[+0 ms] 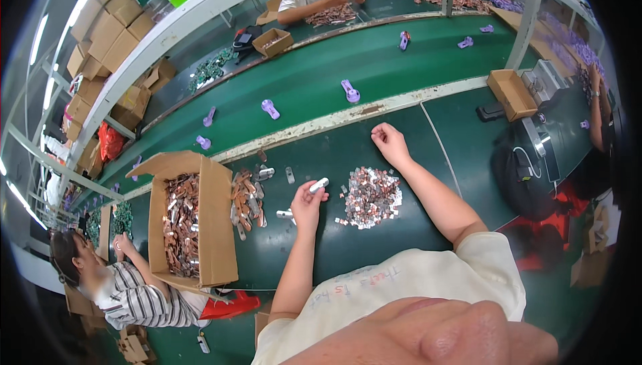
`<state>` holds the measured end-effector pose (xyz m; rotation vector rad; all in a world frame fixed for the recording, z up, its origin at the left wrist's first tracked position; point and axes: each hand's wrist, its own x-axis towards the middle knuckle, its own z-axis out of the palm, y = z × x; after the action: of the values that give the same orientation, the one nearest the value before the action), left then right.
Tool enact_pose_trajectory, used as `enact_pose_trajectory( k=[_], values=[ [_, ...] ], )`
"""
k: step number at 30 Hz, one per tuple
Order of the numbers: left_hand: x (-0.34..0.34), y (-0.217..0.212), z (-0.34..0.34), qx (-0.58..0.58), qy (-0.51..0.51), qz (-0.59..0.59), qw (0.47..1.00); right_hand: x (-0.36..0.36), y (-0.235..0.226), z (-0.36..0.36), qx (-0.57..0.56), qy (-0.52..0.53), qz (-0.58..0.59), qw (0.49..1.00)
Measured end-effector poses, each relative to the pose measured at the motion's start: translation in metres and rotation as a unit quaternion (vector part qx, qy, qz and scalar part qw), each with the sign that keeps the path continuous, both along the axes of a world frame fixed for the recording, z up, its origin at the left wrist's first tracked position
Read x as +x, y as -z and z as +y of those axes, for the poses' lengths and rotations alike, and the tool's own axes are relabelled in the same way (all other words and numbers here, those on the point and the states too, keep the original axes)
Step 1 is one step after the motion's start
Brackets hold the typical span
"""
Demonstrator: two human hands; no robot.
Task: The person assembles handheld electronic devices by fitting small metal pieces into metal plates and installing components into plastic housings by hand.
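My left hand is closed around a small white-and-silver oblong part, held up over the green table. My right hand is farther forward, near the pale rail, with its fingers curled together; whether anything is between them is too small to see. Between and below my hands lies a heap of small silver and coppery metal pieces. Left of my left hand, brown and silver oblong parts lie loose beside an open cardboard box full of similar parts. A clear oblong piece rests nearby.
Beyond the pale rail, a green conveyor belt carries several purple devices. A co-worker in a striped top sits at left; others work opposite. A small carton and a cabled device are at right.
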<state>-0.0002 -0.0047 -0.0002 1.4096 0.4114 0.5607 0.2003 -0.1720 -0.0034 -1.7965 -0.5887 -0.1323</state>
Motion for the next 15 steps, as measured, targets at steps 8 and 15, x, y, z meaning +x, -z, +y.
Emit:
enact_pose_trajectory(
  k=[8,15],
  values=[
    [-0.0023,0.0005,-0.0009,0.001,0.002,0.001,1.000,-0.0018,-0.0011,0.0009,-0.004,-0.001,-0.005,1.000],
    [-0.0050,0.0055,-0.0033,-0.008,0.014,0.004,1.000,-0.0026,0.0021,-0.0004,-0.017,0.005,0.008,1.000]
  ],
)
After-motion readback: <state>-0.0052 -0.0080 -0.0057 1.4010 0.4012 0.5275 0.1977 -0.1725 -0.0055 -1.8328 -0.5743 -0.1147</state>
